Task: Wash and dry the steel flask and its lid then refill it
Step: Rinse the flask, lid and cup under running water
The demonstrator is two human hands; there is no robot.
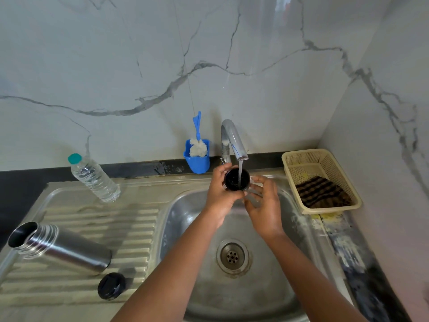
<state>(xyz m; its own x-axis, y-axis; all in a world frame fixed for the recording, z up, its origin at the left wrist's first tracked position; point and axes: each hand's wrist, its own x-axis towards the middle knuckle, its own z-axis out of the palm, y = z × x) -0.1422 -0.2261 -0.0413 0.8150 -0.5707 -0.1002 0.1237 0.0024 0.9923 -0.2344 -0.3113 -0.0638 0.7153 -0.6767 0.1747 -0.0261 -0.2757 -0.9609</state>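
- The cup-shaped lid (237, 180), dark inside, sits open side up under the tap (234, 140), water running into it.
- The left hand (220, 192) grasps the lid; the right hand (264, 205) is beside it with fingers loosely spread, blurred.
- The steel flask (60, 247) lies on its side on the drainboard (97, 219), left of the tap, mouth pointing left.
- A black stopper (111, 285) lies just beside the flask's base.
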